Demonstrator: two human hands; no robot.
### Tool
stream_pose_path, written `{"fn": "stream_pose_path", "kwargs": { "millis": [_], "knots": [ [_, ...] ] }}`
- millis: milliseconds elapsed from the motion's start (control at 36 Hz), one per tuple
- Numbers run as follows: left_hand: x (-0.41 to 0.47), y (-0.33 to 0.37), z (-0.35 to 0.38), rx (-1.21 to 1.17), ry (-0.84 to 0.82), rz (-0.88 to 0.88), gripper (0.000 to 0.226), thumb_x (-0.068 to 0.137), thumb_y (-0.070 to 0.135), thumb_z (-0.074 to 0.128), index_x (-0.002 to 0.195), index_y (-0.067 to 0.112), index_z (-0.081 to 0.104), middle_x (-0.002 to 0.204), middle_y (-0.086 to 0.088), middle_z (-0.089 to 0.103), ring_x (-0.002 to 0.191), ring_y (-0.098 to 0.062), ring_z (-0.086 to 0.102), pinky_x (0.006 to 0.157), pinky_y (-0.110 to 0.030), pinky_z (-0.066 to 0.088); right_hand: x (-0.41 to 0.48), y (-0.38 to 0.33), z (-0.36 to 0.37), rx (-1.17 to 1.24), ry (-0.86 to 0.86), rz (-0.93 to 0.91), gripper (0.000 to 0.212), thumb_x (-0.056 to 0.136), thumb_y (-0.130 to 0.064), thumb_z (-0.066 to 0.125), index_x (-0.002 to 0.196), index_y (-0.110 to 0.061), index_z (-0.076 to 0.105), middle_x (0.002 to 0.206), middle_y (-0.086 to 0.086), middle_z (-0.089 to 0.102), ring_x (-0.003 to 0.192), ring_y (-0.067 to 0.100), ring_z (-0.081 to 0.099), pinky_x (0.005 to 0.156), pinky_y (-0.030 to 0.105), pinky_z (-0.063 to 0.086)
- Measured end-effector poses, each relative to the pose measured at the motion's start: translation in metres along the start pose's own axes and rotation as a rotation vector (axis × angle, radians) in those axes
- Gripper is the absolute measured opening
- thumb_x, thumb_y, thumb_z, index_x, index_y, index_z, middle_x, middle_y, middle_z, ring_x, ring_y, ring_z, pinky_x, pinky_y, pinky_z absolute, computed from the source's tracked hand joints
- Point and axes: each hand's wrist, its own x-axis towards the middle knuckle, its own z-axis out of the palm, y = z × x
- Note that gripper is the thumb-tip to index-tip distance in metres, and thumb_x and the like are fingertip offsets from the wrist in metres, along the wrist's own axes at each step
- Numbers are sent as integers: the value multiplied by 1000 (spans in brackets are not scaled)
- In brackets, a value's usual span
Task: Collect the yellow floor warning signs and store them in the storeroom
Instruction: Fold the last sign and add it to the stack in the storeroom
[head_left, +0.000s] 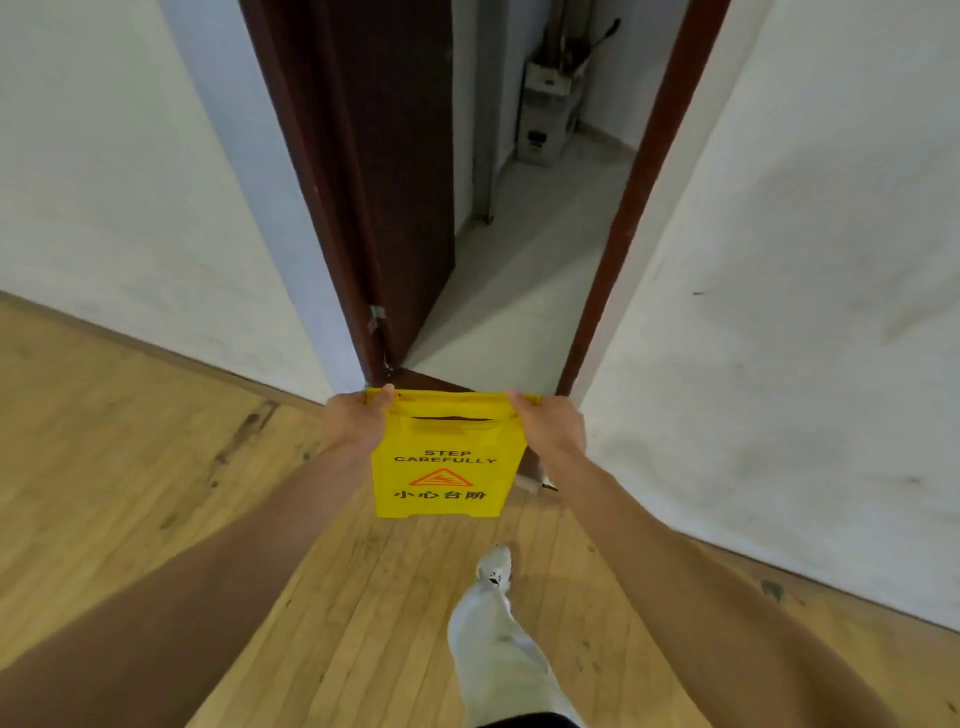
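My left thumb (383, 394) hooks over the top edge of one yellow floor warning sign (441, 467), and the rest of my left hand (358, 421) wraps the sign's upper left corner, its other fingers hidden behind the plastic. My right hand (550, 426) mirrors it on the upper right corner, thumb pressed on the top edge, other fingers out of sight behind. Both hands are closed on the sign, two grips on one board.

I hold the sign folded flat and upright, clear of the floor, in front of me at the centre of the view. One handle slot (451, 417) runs across near its top, between my hands. Below it I read "STEP CAREFULLY", one orange triangle symbol, and one line of four Chinese characters.

My two bare forearms reach forward from the lower corners. One leg in light trousers with one pale shoe (496, 566) steps ahead on the wooden plank floor (130, 493).

Just beyond the sign is one doorway with a dark brown frame (639, 197) and one dark brown door (395, 171) swung inward. Inside, on a pale floor, one white box-like unit (545, 119) stands against the far wall; its details are blurred. White walls (805, 260) flank the doorway on both sides.
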Motion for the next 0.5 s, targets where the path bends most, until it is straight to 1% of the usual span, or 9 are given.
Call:
{"fn": "stream_pose_path", "kwargs": {
  "millis": [56, 83, 139, 194, 278, 333, 361, 417, 500],
  "knots": [
    [26, 14, 9, 11, 25, -32, 35, 83, 41, 63, 90, 8, 72, 97, -17, 71, 84, -29, 64, 81, -38, 50, 35, -15, 4, -4, -10, -23, 57, 87, -53, 57, 106, -1, 69, 114, 19, 69, 107, 36, 62, 76, 32, 39],
    [41, 22, 15, 13, 36, -45, 35, 83, 41, 64, 90, 8, 73, 97, -17, 72, 82, -28, 63, 81, -38, 50, 53, -23, 6, -11, -20, -33, 56, 87, -53, 57, 105, -1, 70, 113, 19, 69, 107, 36, 62, 77, 32, 41],
    [67, 40, 26, 6, 46, -63, 36, 84, 36, 64, 96, 3, 71, 104, -20, 70, 93, -33, 65, 89, -44, 51, 87, -39, 8, -12, -51, -34, 55, 87, -53, 57, 109, -4, 70, 115, 18, 69, 109, 35, 62, 81, 33, 43],
    [92, 61, 37, 53, 47, -83, 40, 86, 35, 62, 103, 0, 69, 109, -22, 68, 103, -38, 64, 91, -45, 50, 118, -55, 9, -25, -77, -28, 55, 88, -52, 57, 111, -5, 69, 117, 18, 68, 110, 35, 61, 80, 31, 41],
    [129, 88, 51, 150, 86, -91, 43, 86, 42, 59, 100, 3, 70, 98, -21, 69, 98, -37, 64, 76, -39, 49, 167, -78, 12, -72, -124, -37, 60, 91, -54, 51, 112, -1, 68, 120, 21, 66, 113, 36, 60, 90, 37, 45],
    [154, 104, 60, 173, 100, -97, 41, 87, 42, 58, 94, 4, 71, 91, -21, 67, 95, -37, 64, 68, -36, 43, 196, -94, 13, -120, -144, -54, 63, 93, -54, 46, 115, 2, 65, 123, 24, 64, 116, 36, 58, 95, 38, 44],
    [166, 112, 63, 164, 106, -111, 40, 87, 42, 58, 94, 4, 70, 93, -21, 67, 96, -38, 64, 68, -37, 44, 209, -103, 14, -156, -149, -68, 65, 94, -54, 43, 118, 4, 64, 125, 25, 62, 118, 37, 57, 97, 38, 43],
    [188, 128, 68, 172, 99, -138, 41, 88, 40, 57, 98, 2, 69, 102, -23, 66, 100, -37, 62, 78, -40, 48, 232, -120, 16, -216, -144, -80, 67, 96, -53, 39, 120, 5, 61, 126, 26, 60, 120, 38, 55, 97, 38, 41],
    [227, 151, 77, 148, 94, -125, 42, 90, 37, 56, 101, -2, 67, 110, -25, 65, 104, -37, 61, 86, -41, 48, 269, -144, 23, -231, -139, -74, 66, 96, -52, 39, 121, 5, 60, 127, 26, 60, 120, 39, 55, 96, 37, 42]
  ]
}}
